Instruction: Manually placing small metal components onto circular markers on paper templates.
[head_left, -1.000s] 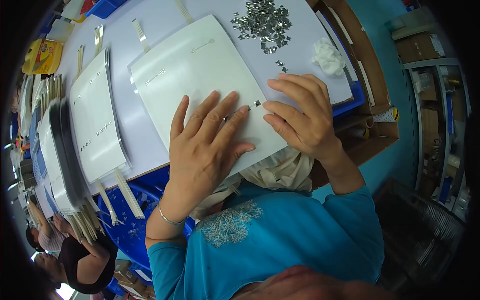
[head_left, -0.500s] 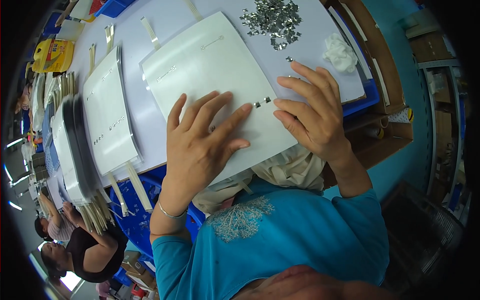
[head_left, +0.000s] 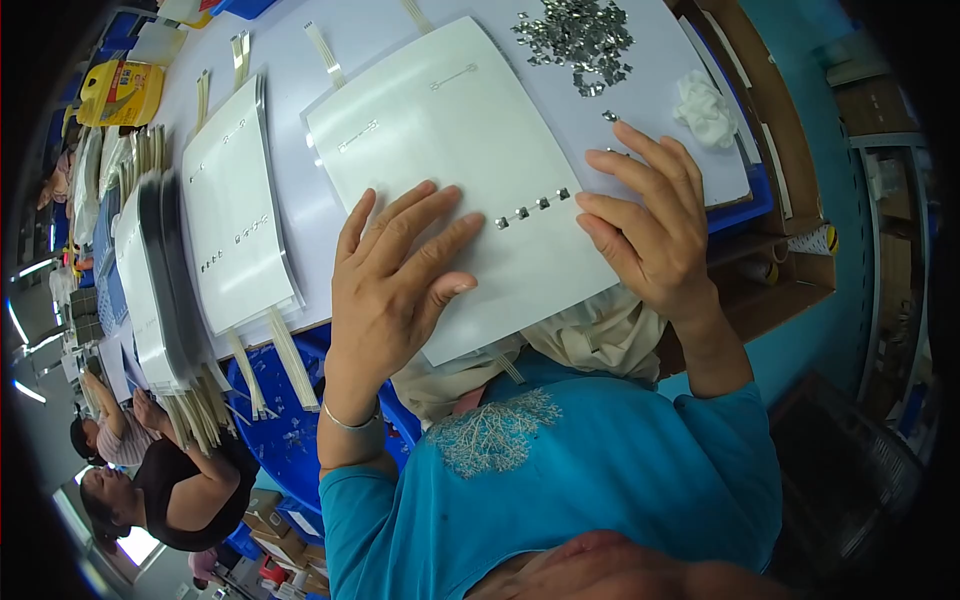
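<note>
A white flat panel (head_left: 420, 120) lies on the table in front of me, a slim slot on its far left and another on its far right. Near its right edge runs a slanting row of small silver metal clips (head_left: 543, 203). My left hand (head_left: 400, 270) rests on the panel with fingers spread, its index fingertip just left of that row. By the row's right end hovers my right hand (head_left: 650, 220), fingers apart, thumb and index fingertip close to the last clip; nothing shows between them. Under its fingers sit a few loose clips (head_left: 610, 116).
A heap of silver clips (head_left: 580, 45) and a crumpled white cloth (head_left: 706, 110) lie at the far right. More panels (head_left: 235, 190) with ribbon-like strips are stacked on the left, beyond a blue bin (head_left: 285, 440). A yellow jug (head_left: 120, 95) stands far left. Co-workers (head_left: 180, 480) sit at lower left.
My left hand has drawn back leftward over the panel, uncovering two more clips of the row. My right hand stays by the row's right end. The whole view has shifted slightly.
</note>
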